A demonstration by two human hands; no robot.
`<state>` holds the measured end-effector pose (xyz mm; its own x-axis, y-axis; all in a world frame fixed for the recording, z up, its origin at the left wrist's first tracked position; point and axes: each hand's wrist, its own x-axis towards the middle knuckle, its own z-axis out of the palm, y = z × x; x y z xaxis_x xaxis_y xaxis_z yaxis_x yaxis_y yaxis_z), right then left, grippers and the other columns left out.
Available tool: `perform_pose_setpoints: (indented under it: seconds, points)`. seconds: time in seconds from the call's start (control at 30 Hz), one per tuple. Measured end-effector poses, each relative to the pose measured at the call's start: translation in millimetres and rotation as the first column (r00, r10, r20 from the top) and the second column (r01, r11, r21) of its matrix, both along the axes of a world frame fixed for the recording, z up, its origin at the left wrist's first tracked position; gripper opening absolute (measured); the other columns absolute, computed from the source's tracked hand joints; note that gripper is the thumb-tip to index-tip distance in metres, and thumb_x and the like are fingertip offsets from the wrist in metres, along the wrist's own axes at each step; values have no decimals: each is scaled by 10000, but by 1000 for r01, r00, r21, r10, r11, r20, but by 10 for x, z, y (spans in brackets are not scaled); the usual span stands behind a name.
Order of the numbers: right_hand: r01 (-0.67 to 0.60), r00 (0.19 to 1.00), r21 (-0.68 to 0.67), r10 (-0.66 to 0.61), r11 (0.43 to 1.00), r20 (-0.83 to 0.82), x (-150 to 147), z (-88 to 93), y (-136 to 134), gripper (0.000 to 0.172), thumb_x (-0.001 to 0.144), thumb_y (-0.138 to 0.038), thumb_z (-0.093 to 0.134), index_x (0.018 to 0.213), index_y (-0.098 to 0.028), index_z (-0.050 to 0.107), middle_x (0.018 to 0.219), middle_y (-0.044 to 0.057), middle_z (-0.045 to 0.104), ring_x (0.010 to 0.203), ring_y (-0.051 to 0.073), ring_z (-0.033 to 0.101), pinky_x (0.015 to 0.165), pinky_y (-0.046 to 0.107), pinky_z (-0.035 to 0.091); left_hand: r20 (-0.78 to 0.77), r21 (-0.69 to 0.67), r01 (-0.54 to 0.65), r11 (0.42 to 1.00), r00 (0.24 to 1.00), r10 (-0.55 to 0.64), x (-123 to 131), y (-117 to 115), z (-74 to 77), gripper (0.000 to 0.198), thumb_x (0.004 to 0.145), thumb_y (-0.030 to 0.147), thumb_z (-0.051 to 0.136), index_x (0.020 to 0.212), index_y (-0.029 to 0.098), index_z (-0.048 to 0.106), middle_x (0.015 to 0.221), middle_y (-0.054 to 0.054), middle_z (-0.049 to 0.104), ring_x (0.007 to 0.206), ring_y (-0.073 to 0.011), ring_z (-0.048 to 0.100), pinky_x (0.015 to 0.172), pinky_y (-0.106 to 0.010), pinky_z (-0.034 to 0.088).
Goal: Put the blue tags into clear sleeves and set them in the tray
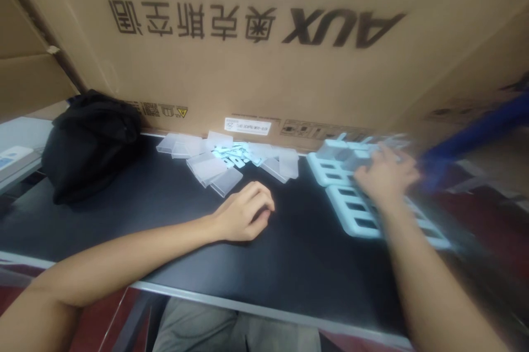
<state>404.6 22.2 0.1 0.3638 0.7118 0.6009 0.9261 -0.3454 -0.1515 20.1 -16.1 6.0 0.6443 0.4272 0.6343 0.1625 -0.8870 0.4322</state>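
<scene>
On the black tabletop rests my left hand (248, 211), its fingers curled loosely toward the thumb; I see nothing in it. Beyond it lies a loose pile of clear flat plastic sleeves (225, 181), with small light-blue plastic pieces (233, 152) heaped among them. At the right, my right hand (388, 173) is over a light-blue slotted rack (326, 169) and smeared by motion, so its grip does not show. Translucent pieces (334, 149) stand upright in that rack. A second light-blue slotted rack (349, 220) lies nearer to me, partly behind my right forearm.
A large cardboard box (256, 76) with upside-down printing walls off the table's back. A black cloth bag (88, 145) sits at the left, near a white device (16, 162). A blue bar (475, 131) slants at the right. The table's pale front edge (231, 305) borders my lap.
</scene>
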Motion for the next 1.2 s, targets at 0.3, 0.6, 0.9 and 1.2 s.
perform_pose_setpoints:
  seconds: [0.3,0.6,0.9,1.2]
  points:
    - [9,999,35,-8,999,-36,103,-56,58,577,838,-366,486,1338,-116,628,1529,276,468,1337,435,333,952,623,282,-89,112,-67,991,993,77,-1,-20,4,100,955,163,501,1017,193,574,1050,-89,633,965,-205,599,778,-310,532]
    - [-283,959,151,281,947,38,-701,265,-42,418,948,-413,465,1211,-130,626,1163,227,614,1168,377,528,970,526,418,-339,341,-163,926,897,282,38,-42,2,146,940,194,526,1055,164,610,1116,-117,643,970,-247,577,791,-377,486]
    - [-360,929,-162,370,919,33,-1487,81,-94,479,899,-615,590,1085,-178,527,1110,172,576,1011,333,597,723,378,483,-447,333,-241,912,811,377,23,-33,124,195,1004,309,498,1083,191,632,1112,-98,624,983,-252,550,821,-390,461]
    - [-347,934,-233,358,909,8,-1450,80,-102,402,929,-554,573,1051,-177,506,1126,154,558,873,270,605,652,341,427,-547,320,-503,803,594,590,65,800,509,341,1041,460,491,1193,222,682,1168,-126,652,1119,-294,580,935,-419,474]
